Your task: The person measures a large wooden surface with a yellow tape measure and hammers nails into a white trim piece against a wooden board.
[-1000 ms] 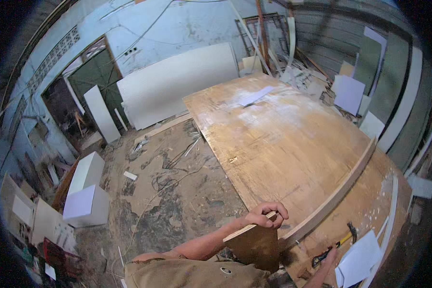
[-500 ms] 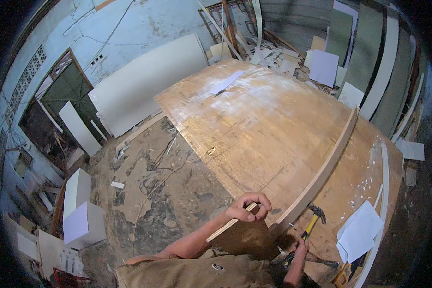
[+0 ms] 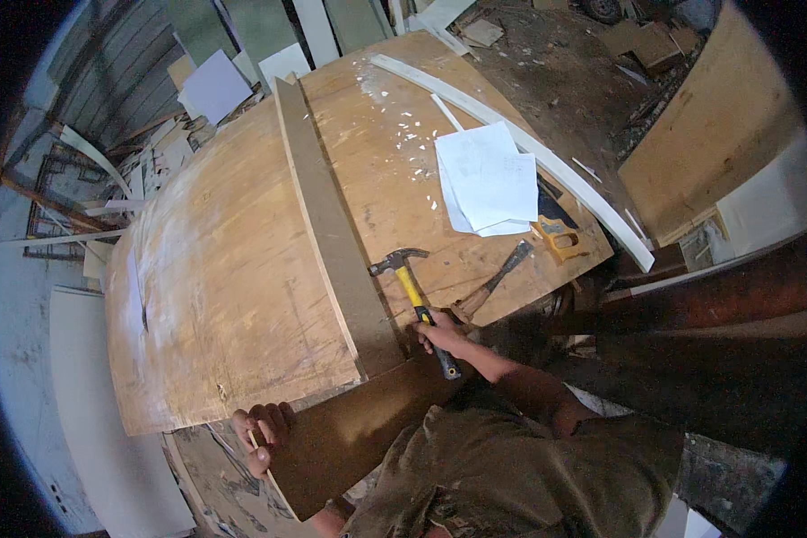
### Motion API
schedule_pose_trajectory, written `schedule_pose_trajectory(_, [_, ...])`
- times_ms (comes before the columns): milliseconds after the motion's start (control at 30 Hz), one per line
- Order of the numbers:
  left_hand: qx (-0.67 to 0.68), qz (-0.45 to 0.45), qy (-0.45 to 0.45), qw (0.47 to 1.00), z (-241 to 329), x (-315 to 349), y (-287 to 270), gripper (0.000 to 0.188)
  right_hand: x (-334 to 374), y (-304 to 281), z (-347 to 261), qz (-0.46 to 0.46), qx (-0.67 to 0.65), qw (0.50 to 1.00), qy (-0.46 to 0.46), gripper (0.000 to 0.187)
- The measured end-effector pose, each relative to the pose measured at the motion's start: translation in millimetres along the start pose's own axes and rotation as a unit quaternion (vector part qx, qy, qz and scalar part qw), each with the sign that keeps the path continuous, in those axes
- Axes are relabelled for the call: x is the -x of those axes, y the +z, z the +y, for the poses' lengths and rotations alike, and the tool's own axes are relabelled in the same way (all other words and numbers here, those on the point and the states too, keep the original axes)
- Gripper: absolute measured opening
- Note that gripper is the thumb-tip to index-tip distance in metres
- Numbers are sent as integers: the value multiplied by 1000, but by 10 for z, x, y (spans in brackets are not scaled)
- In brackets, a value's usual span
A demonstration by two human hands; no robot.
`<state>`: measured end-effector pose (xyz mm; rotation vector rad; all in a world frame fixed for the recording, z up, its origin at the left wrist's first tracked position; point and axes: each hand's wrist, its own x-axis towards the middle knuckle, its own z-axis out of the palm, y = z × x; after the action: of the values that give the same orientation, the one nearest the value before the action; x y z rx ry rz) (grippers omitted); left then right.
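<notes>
My left hand (image 3: 264, 434) is wrapped round the edge of a brown wooden board (image 3: 354, 435), which lies across in front of my body, past the table's near edge. My right hand (image 3: 444, 335) grips a claw hammer (image 3: 409, 283) by its black and yellow handle. The hammer's head rests beside a long narrow plank (image 3: 321, 215) on the table, close to the plank's right side. At its near end the plank meets the brown board; whether they are joined I cannot tell. A flat dark-bladed tool with a wooden handle (image 3: 509, 267) lies right of my right hand.
On the large plywood table (image 3: 215, 287) lie white paper sheets (image 3: 489, 179), a yellow-handled handsaw (image 3: 559, 240), a long white strip (image 3: 547, 148) and scattered white chips. Panels lean at the back, and a big plywood sheet (image 3: 708, 134) stands at the right.
My view has turned to the right. My left hand keeps its hold on the board, now lying flatter. The hammer stays in my right hand, its head now close to the plank.
</notes>
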<state>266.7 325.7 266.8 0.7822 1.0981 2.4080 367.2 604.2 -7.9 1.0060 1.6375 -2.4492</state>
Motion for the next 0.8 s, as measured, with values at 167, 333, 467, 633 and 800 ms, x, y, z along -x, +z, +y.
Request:
schedule_pose_trajectory(167, [22,-4,-16,1000,-27,43,-37,40,-39,-52,-7,-22,-10,1000,-1,18])
schedule_pose_trajectory(333, [44,-56,-12,997,-31,16,-14,49,-37,-112,-22,-49,-27,998,12,20])
schedule_pose_trajectory(467, [18,20,8,1000,-57,49,5,41,-46,-118,-25,-60,-58,996,38,21])
schedule_pose_trajectory(633, [25,33,14,999,-104,82,68,44,-54,-120,-18,-58,-36,998,12,22])
schedule_pose_trajectory(800, [27,13,3,1000,-88,-11,100,45,-52,-126,-17,-63,-34,997,2,21])
